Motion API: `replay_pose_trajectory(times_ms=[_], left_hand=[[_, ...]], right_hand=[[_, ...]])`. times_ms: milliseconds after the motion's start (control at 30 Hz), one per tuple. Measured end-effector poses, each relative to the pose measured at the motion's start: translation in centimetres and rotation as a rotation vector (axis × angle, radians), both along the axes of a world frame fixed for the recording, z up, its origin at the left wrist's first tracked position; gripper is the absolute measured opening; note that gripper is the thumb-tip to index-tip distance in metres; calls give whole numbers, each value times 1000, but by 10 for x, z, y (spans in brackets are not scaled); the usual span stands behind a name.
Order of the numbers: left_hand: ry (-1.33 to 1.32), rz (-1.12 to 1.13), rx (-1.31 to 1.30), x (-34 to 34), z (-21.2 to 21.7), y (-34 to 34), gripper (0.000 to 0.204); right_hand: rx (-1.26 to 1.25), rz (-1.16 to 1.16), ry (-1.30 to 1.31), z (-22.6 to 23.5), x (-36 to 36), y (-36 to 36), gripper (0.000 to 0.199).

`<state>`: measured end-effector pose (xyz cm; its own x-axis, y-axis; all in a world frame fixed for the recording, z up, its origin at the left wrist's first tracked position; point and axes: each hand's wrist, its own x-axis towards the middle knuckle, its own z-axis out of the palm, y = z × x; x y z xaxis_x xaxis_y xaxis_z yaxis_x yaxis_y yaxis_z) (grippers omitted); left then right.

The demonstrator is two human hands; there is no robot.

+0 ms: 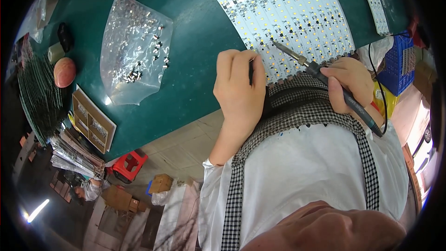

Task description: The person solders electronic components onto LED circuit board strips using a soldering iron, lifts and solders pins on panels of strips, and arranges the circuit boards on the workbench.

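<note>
My right hand [351, 82] grips a soldering iron [313, 69] by its dark handle, with the metal tip slanting up and left over a white LED circuit board panel [297, 14]. The tip is at or just above a row of small parts on the panel; contact is hard to tell. At the panel's lower left edge, my left hand [240, 86] has its fingers bent down and drawn together. What its fingertips hold, if anything, is hidden. Left of it lies a clear plastic bag [121, 42] with several small black-and-silver components [157, 45] on it.
The green table [197, 42] carries a divided box [90, 123], a round reddish object [64, 72] and stacked strips [39, 95] on the left. Another LED strip [373, 2] lies at right. The iron's cord [378, 81] loops beside my right hand. A red stool [130, 166] stands below.
</note>
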<state>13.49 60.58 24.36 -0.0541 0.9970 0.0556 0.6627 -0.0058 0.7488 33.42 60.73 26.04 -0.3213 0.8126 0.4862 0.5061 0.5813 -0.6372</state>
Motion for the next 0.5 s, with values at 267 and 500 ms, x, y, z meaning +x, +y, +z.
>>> replay_pose_trajectory(times_ms=[267,500], left_hand=[[21,12,81,-9,-9,-3,8],[1,-7,57,-7,-11,-3,8]], right_hand=[[-35,73,36,1,-11,2,14],[-31,88,45,-2,-14,3,15]])
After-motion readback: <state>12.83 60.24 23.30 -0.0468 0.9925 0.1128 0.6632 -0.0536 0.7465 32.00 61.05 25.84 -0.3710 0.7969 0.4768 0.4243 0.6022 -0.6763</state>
